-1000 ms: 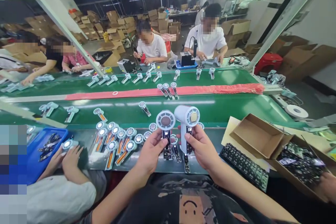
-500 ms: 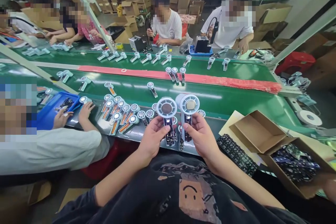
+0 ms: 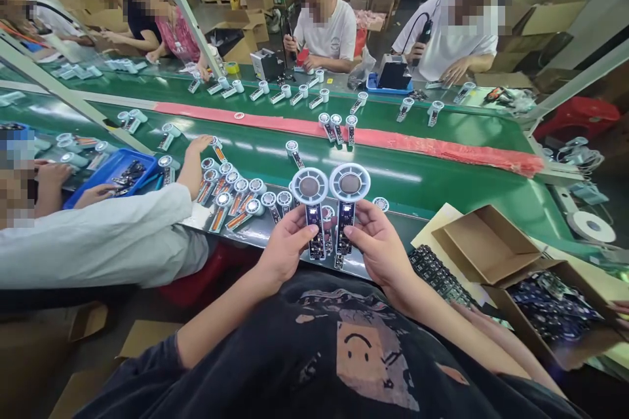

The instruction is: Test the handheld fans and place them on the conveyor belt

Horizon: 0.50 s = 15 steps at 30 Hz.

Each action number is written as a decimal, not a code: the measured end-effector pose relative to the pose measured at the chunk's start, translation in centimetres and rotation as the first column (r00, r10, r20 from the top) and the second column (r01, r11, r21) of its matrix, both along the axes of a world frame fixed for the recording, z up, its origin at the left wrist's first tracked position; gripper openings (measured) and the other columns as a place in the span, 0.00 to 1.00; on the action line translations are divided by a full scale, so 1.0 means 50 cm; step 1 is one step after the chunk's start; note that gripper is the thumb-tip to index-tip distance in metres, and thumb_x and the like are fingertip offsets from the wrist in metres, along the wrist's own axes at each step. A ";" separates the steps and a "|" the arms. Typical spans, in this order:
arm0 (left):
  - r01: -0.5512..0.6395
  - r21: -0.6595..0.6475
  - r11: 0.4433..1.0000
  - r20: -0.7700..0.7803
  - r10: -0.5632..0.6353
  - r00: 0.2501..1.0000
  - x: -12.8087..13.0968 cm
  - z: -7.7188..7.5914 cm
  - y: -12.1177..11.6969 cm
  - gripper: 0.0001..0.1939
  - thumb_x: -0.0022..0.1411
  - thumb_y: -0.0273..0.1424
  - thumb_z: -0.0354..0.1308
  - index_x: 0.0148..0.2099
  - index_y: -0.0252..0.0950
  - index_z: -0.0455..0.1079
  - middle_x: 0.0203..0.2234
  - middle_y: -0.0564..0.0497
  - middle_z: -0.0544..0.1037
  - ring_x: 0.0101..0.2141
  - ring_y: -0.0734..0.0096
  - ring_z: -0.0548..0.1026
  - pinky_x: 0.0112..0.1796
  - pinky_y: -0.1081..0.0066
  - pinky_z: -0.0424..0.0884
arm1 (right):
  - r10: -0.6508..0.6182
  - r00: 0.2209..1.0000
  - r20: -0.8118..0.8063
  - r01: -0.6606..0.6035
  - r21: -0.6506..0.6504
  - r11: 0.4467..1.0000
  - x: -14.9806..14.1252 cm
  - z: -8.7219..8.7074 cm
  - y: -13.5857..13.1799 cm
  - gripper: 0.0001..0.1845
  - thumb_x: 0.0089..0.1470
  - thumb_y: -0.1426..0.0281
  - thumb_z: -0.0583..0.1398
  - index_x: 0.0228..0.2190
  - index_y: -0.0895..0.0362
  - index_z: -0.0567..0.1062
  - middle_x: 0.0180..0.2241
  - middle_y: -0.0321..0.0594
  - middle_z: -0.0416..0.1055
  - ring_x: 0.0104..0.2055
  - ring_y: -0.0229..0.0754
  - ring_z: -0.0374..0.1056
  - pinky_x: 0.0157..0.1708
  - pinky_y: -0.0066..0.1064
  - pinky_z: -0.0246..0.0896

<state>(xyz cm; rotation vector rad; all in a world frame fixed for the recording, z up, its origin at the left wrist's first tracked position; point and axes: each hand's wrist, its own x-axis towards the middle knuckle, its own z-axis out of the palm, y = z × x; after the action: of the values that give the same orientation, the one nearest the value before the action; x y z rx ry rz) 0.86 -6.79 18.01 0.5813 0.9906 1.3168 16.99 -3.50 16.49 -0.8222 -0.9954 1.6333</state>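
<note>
My left hand [image 3: 285,242] is closed round the handle of a pale blue handheld fan [image 3: 310,186], thumb resting on its exposed black circuit board. Closed the same way, my right hand [image 3: 382,245] grips a second handheld fan [image 3: 350,182]. Both fans are upright side by side, round grilles facing me, with a small white light lit on each board. Behind and below them, more fans lie on the bench edge, partly hidden by my hands. To the left is a cluster of fans [image 3: 239,193], several showing orange strips in their handles.
A green conveyor [image 3: 417,186] with a red strip [image 3: 275,122] runs across. At right stand an open carton [image 3: 555,308] of circuit boards and a stack of boards [image 3: 437,272]. A co-worker's sleeve [image 3: 122,229] is at left beside a blue tray [image 3: 115,173]; another person's arm [image 3: 511,347] enters from the right.
The right fan has turned so its grille now faces me like the left one. The left co-worker's hand has reached forward to a fan on the belt. An arm has come in at right.
</note>
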 end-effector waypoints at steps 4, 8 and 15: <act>0.046 0.017 0.999 -0.001 -0.046 0.999 -0.007 -0.005 -0.005 0.27 0.45 0.33 0.75 0.49 0.36 0.75 0.45 0.43 0.83 0.47 0.51 0.80 0.50 0.55 0.76 | -0.014 1.000 0.019 0.014 -0.011 1.000 0.003 -0.001 -0.001 0.27 0.43 0.69 0.72 0.46 0.50 0.74 0.49 0.40 0.76 0.44 0.41 0.74 0.48 0.37 0.72; 0.053 0.039 0.998 -0.010 -0.052 0.999 -0.009 -0.014 -0.007 0.26 0.46 0.32 0.74 0.49 0.37 0.76 0.47 0.43 0.82 0.49 0.51 0.80 0.53 0.54 0.73 | -0.034 0.999 0.013 0.034 -0.043 0.999 0.001 -0.003 -0.002 0.27 0.41 0.68 0.73 0.45 0.50 0.74 0.48 0.40 0.77 0.44 0.43 0.75 0.49 0.39 0.72; -0.016 0.039 0.999 -0.055 0.019 0.998 -0.011 -0.031 -0.010 0.26 0.46 0.30 0.75 0.49 0.37 0.75 0.49 0.43 0.81 0.50 0.55 0.79 0.58 0.54 0.69 | -0.001 1.000 -0.009 0.000 -0.076 0.997 0.002 -0.008 -0.004 0.29 0.41 0.63 0.74 0.45 0.51 0.74 0.49 0.42 0.77 0.45 0.47 0.76 0.52 0.45 0.71</act>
<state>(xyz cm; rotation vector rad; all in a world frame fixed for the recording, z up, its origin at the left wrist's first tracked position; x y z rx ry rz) 0.29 -7.29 16.48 0.6428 1.0195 1.3438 17.11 -3.72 16.09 -0.8649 -0.9315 1.6818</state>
